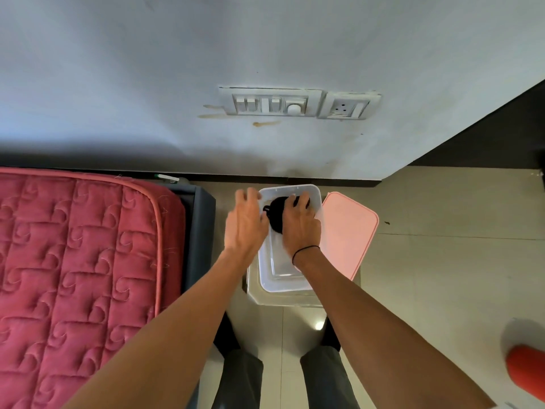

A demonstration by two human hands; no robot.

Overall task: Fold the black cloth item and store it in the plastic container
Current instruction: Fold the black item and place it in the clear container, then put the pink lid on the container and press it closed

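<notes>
A clear white plastic container [275, 276] stands open on a small white stand by the wall. Inside its far end lies the black cloth item [275, 215], bunched into a small bundle. My right hand [300, 224] presses down on the bundle, fingers curled over its far side; a thin black band circles that wrist. My left hand [244, 222] hovers at the container's left rim, fingers spread, its fingertips beside the cloth. Much of the cloth is hidden under my right hand.
The pink lid [348, 231] leans against the container's right side. A bed with a red quilted mattress [73, 261] fills the left. The wall with a switch panel [277, 103] is right behind. Tiled floor [442, 276] lies to the right, with a red object [528, 373] at the bottom corner.
</notes>
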